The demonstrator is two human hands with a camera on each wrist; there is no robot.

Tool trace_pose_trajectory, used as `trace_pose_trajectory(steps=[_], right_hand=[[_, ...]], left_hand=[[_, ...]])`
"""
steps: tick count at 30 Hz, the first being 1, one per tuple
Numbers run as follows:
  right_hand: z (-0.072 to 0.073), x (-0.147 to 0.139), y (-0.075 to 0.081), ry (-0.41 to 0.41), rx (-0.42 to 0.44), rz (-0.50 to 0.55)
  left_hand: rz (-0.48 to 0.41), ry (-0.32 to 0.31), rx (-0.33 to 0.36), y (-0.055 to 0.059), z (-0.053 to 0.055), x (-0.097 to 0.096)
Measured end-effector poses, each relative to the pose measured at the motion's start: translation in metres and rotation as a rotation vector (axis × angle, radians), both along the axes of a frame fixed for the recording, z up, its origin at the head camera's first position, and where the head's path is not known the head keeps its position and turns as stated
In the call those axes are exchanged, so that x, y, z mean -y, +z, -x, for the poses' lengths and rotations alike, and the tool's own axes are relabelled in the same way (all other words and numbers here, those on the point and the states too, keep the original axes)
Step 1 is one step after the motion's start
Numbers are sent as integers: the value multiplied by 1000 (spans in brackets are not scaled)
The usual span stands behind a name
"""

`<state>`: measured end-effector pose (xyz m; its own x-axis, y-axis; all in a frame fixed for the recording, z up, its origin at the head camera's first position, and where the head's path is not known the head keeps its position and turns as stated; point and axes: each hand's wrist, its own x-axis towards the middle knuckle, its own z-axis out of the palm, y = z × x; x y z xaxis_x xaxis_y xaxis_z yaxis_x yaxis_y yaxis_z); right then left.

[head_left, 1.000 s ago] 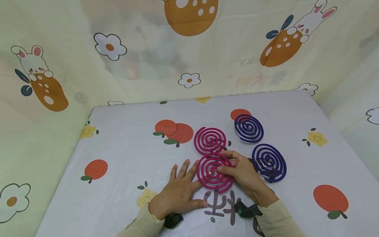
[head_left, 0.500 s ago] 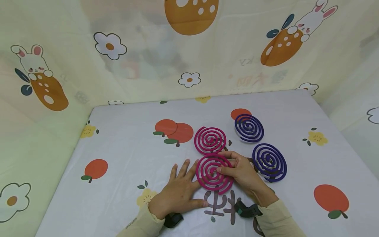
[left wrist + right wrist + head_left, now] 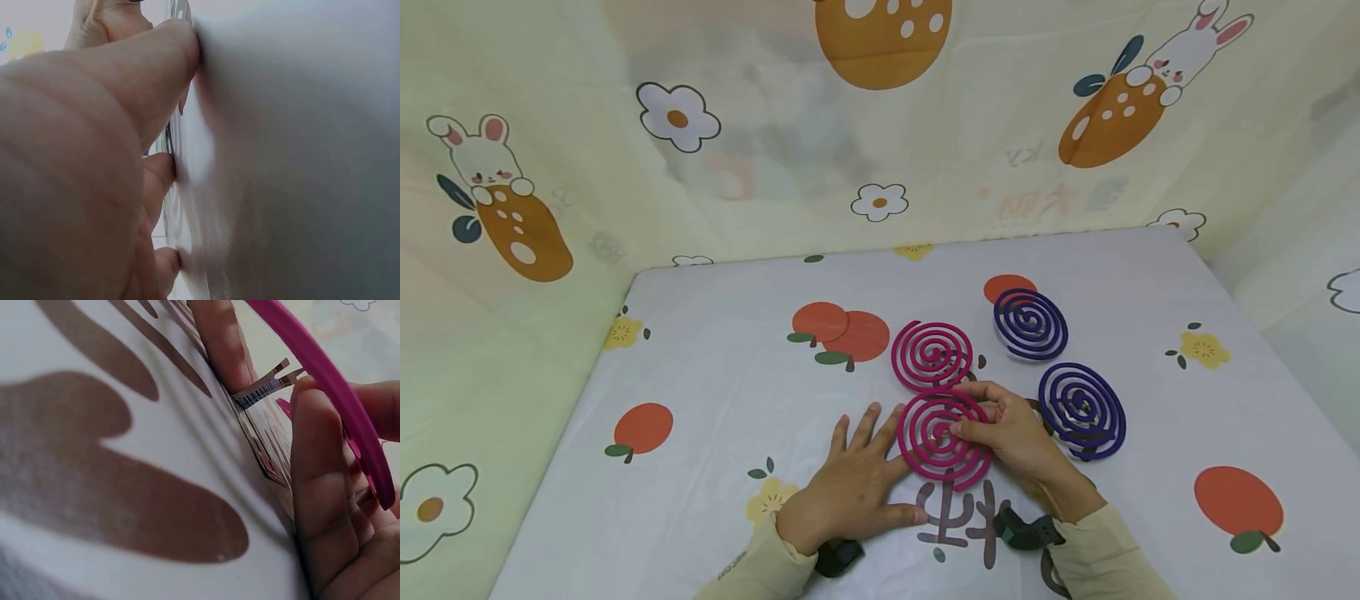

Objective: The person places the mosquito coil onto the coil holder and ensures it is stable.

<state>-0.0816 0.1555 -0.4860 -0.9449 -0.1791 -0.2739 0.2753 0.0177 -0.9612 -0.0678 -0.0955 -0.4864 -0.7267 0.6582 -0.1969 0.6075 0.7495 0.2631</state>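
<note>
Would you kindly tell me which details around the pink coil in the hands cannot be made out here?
- Under the near pink coil: the head view hides it; the right wrist view shows a thin metal piece, cropped and blurred.
- Left wrist view: the left hand fills the frame and blocks the coil.
- Right hand covers the near purple coil's left edge in the head view.
- Print on the metal piece: too small.

Pale cream long sleeves [image 3: 1101,546], black wrist bands [image 3: 1028,531], bare hands
</note>
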Motion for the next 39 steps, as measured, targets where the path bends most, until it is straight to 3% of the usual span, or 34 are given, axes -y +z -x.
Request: trace_pose_trajectory(steps=[25, 39], right_hand=[[0, 0, 3, -32, 14, 2], [0, -1, 2, 3, 4, -4]], left_hand=[[0, -8, -2, 1, -1, 1], [-21, -2, -21, 3, -2, 1]])
